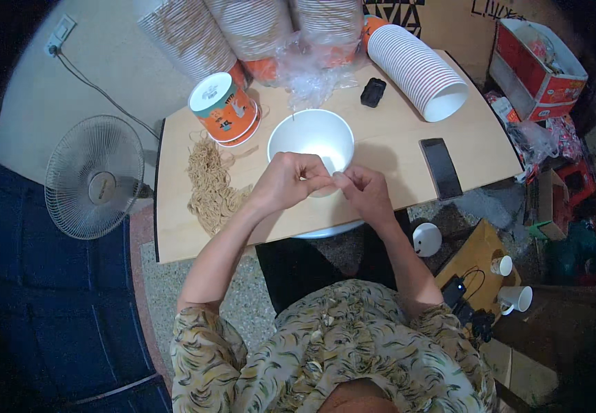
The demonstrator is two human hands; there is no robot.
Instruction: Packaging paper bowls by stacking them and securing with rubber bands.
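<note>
A white-lined paper tub [311, 131] stands mouth up at the middle of the table. Over its near rim my left hand [294, 180] and my right hand [367, 193] meet, thumbs and fingers pinched close together. Whatever lies between the fingertips is too small to make out. Beside my left forearm lies a loose heap of tan string [208, 182]. Behind that heap, an orange printed paper tub [225, 113] sits upside down with its pale base up.
Tall nested stacks of paper tubs [253, 31] line the table's back, with crumpled clear plastic [311, 76] before them. Another stack [418, 72] lies on its side. A small black object [373, 92] and a phone [440, 168] rest rightward. A fan [98, 179] stands left.
</note>
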